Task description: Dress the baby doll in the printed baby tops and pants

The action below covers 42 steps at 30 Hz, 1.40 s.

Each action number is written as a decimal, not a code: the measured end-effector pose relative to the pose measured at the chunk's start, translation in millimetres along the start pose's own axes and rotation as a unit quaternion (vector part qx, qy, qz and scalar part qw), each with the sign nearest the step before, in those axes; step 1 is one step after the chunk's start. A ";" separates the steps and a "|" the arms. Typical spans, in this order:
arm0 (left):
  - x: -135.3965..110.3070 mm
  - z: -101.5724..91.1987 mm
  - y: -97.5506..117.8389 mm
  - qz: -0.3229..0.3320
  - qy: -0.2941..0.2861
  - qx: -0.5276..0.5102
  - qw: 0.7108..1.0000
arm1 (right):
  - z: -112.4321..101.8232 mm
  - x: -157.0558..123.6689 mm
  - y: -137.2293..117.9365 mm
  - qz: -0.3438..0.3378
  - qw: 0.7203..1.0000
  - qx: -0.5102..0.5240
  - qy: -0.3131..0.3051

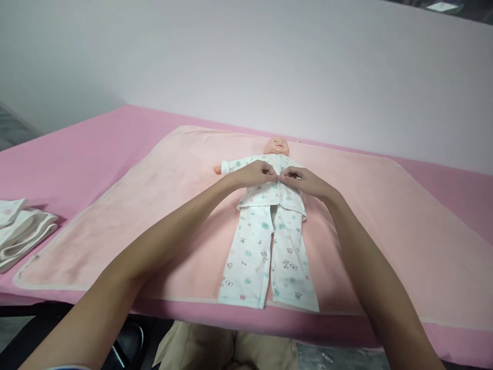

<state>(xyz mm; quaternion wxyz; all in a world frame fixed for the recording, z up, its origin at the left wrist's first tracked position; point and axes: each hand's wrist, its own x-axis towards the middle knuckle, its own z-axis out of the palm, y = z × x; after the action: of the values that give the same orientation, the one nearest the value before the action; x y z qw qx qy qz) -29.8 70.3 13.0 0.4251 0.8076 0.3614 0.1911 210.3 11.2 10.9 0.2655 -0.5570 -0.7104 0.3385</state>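
A baby doll (277,146) lies on its back, dressed in a white printed top (262,195) and matching trousers (248,257). Both my hands meet at the middle of the doll's chest. My left hand (259,173) pinches one front edge of the top between thumb and finger. Opposite it, my right hand (300,180) pinches the other front edge, the fingertips of both hands nearly touching. Whatever fastener lies under the fingertips is too small to make out. One doll hand (217,169) sticks out of a sleeve on the left; my right hand and forearm hide the other sleeve.
Under the doll a light pink mat (134,216) covers much of the pink table (96,139). Folded white cloths (26,231) lie at the table's left edge. A pale wall (246,67) rises behind. The trouser legs reach the mat's front edge.
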 end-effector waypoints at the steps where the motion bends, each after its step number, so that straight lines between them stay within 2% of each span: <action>1: -0.5 -0.7 -0.4 -0.001 -0.009 0.005 1.000 | -1.8 -1.1 -1.5 0.000 1.000 0.004 -0.006; 17: -1.0 -3.6 -3.2 0.017 -0.034 -0.010 0.999 | -2.2 -6.4 -2.7 -0.009 0.999 0.030 -0.018; 24: 2.3 3.1 -5.4 0.005 -0.012 -0.014 1.000 | -5.0 -7.6 -3.3 -0.005 0.999 0.029 -0.028; 34: 0.7 7.0 -0.4 0.000 -0.003 -0.046 0.999 | -1.6 -8.2 -4.6 -0.003 0.999 0.044 -0.007; 42: 0.5 10.3 1.5 0.023 0.039 -0.031 0.999 | -0.9 -5.5 -4.7 0.042 0.997 0.061 0.027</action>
<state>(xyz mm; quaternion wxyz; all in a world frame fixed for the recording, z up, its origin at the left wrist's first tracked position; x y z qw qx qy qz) -22.5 64.5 8.4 0.4306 0.7941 0.3534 0.2432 209.4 5.4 15.1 0.3037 -0.5777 -0.6571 0.3772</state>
